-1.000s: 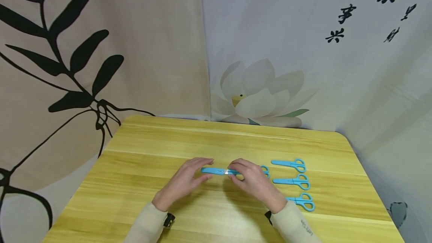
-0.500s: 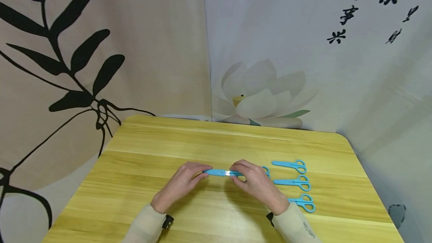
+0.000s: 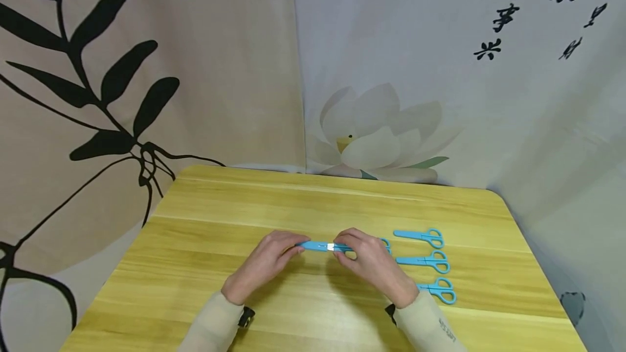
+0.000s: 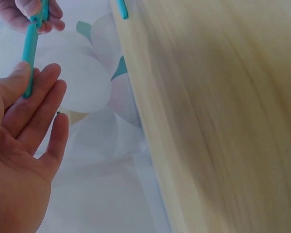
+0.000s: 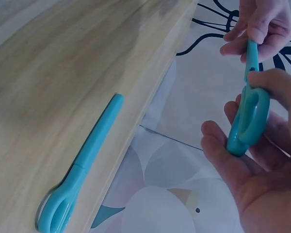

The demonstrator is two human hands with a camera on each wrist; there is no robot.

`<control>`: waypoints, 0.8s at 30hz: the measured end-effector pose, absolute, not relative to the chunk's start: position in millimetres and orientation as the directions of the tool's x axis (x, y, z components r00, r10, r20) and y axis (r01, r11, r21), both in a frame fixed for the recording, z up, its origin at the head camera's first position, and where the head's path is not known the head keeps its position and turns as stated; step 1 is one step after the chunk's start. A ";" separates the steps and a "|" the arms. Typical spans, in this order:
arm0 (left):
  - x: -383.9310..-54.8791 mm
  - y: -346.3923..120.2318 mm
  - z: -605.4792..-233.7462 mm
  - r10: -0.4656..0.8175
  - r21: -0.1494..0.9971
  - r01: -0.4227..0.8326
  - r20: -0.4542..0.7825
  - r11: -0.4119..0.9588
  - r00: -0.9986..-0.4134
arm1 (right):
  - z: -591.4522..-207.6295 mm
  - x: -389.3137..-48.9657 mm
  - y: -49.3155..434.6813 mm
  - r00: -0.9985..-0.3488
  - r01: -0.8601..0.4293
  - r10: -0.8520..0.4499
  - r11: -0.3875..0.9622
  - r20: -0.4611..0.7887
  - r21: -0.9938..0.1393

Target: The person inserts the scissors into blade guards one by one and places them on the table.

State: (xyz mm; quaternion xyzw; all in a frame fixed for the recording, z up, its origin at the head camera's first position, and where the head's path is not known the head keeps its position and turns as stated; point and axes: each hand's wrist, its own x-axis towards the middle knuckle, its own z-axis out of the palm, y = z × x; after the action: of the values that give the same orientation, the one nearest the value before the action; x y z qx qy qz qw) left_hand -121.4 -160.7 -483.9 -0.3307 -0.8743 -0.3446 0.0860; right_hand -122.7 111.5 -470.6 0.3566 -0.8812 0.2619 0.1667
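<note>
Both hands hold a pair of blue scissors (image 3: 340, 247) above the table, its blade end pointing left. A blue sheath (image 3: 314, 245) covers the blade tips, and a short bit of silver blade shows between sheath and handles. My left hand (image 3: 264, 262) pinches the sheath's far end between thumb and fingers; in the left wrist view, the other fingers of that hand (image 4: 24, 131) are spread. My right hand (image 3: 374, 262) grips the scissors near the pivot, partly hiding them. One handle loop (image 5: 254, 116) shows beside the right palm in the right wrist view.
On the right of the wooden table (image 3: 220, 205) lie three more blue sheathed scissors: a back pair (image 3: 419, 237), a middle pair (image 3: 425, 261) and a front pair (image 3: 440, 289), partly behind the right sleeve. A printed curtain (image 3: 235, 69) hangs behind the table.
The left thumb and fingers, apart around the sheath's end a second ago, have closed on it. The sheath and scissors have shifted slightly right in the view. The right hand keeps its grip.
</note>
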 end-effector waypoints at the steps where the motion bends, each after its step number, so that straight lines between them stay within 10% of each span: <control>1: -121.5 -160.6 -483.2 0.523 0.538 0.643 0.381 0.546 -0.763 | -470.5 -122.7 111.5 -0.692 -0.715 -0.541 0.610 0.478 -0.343; 24: -116.9 -156.6 -489.6 0.517 0.512 0.639 0.378 0.574 -0.768 | -474.2 -124.4 111.3 -0.686 -0.725 -0.580 0.598 0.440 -0.342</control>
State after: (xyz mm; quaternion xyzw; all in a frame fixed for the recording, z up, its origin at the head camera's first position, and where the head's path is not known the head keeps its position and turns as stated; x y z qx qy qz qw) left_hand -116.9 -156.6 -489.6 -0.3275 -0.8822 -0.3250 0.0936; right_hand -124.4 111.3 -474.2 0.3698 -0.8823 0.2539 0.1429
